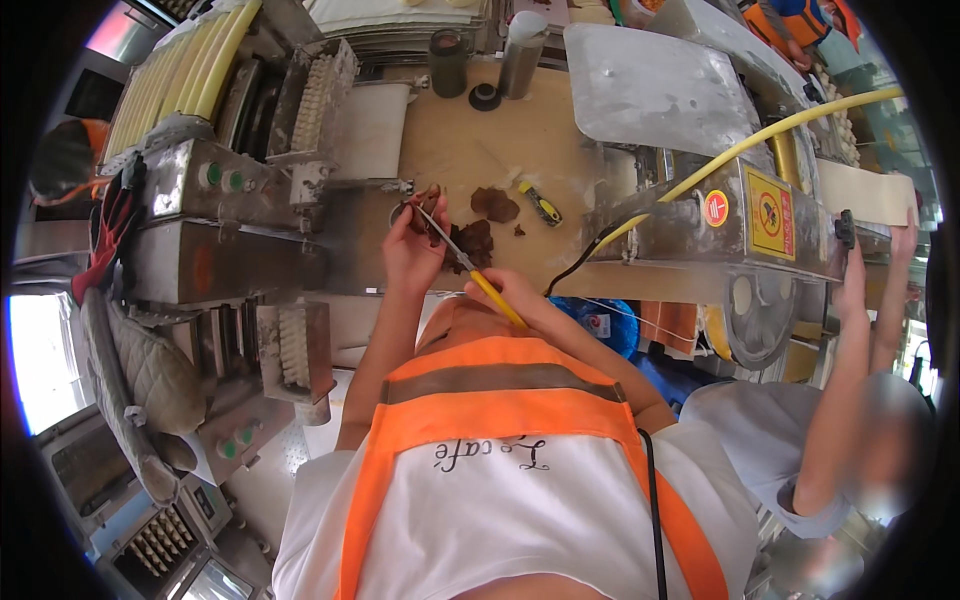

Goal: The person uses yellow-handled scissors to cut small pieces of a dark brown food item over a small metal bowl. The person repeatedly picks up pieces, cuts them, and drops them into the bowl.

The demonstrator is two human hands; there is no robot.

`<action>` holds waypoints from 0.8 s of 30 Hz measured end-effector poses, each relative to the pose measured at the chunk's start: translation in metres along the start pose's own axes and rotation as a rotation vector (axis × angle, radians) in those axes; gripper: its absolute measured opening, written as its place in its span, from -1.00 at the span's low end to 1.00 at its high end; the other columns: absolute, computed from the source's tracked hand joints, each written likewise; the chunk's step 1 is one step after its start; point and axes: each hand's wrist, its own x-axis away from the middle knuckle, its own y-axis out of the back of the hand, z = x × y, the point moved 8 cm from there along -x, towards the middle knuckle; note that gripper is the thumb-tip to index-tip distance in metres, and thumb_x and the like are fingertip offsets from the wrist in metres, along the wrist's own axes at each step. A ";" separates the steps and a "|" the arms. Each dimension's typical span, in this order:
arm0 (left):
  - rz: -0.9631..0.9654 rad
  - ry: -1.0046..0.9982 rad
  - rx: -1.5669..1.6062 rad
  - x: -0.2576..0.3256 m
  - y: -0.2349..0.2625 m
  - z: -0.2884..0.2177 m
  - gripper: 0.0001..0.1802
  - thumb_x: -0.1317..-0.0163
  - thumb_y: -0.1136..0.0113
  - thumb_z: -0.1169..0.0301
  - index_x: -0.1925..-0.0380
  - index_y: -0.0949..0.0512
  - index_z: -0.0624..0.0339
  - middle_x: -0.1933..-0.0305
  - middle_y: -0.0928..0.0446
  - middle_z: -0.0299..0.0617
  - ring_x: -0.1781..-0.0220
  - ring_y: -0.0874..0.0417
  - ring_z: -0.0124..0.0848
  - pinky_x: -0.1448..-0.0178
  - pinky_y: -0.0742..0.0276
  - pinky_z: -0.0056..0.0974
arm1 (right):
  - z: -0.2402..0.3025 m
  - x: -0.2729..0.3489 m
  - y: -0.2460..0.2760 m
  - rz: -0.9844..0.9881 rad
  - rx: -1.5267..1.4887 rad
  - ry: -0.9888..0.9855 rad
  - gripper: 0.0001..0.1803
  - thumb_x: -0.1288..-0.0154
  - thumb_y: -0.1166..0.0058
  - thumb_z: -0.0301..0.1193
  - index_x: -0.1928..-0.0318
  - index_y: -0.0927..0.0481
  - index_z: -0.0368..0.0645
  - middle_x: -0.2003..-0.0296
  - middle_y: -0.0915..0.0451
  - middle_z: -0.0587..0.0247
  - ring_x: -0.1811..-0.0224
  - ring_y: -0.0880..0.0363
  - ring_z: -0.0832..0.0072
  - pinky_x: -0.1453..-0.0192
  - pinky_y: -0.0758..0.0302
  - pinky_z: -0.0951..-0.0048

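Brown piece point(433, 213) held over the table point(440, 140), yellow tool point(495, 297) against it

Above the table's near left part, the left hand point(415, 255) is clamped on the brown piece. The right hand point(512, 297) is wrapped around the yellow tool's handle above the table's near edge, and the thin metal end reaches across to the brown piece.

On the table's far end stand a dark jar point(447, 65), its contents too dim to tell, and a steel bottle point(522, 58); a black lid point(484, 97) lies beside them. Below the table's near edge, toward the right, sits a blue tub point(612, 325); I cannot tell what it holds.

Brown scraps point(474, 243) lie on the table near the hands, with a flat brown slab point(494, 205) and a black-and-yellow tool point(541, 203) farther right. The table's tan surface stretches from these to the jar. A metal machine point(690, 230) borders the table's right side, a white board point(370, 130) its far left.
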 end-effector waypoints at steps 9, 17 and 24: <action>0.198 0.063 0.030 -0.003 -0.021 0.010 -0.78 -0.29 0.10 0.36 0.16 -0.45 0.21 0.05 -0.49 -0.06 -0.03 -0.51 -0.22 -0.07 -0.45 -0.19 | 0.018 0.009 0.038 -0.276 0.201 0.164 -0.67 -0.10 -0.25 -0.30 0.27 -0.48 -0.27 0.47 -0.52 0.36 0.42 -0.41 0.68 0.33 -0.36 0.59; 0.041 0.001 -0.052 -0.004 0.011 0.003 -0.79 -0.28 0.10 0.40 0.16 -0.45 0.20 0.16 -0.51 -0.12 0.07 -0.53 -0.26 0.03 -0.50 -0.26 | 0.057 -0.066 0.074 -0.532 0.017 0.261 -0.63 0.04 -0.32 -0.32 0.26 -0.50 -0.25 0.49 -0.52 0.34 0.43 -0.46 0.58 0.32 -0.41 0.53; -0.202 -0.092 -0.114 0.026 0.071 -0.021 -0.78 -0.25 0.12 0.46 0.12 -0.43 0.15 0.11 -0.52 -0.13 0.09 -0.54 -0.30 0.11 -0.50 -0.28 | 0.025 -0.061 0.069 -0.705 0.359 0.199 -0.74 0.08 -0.19 -0.47 0.33 -0.45 -0.23 0.42 -0.55 0.02 0.32 -0.53 0.09 0.24 -0.44 0.21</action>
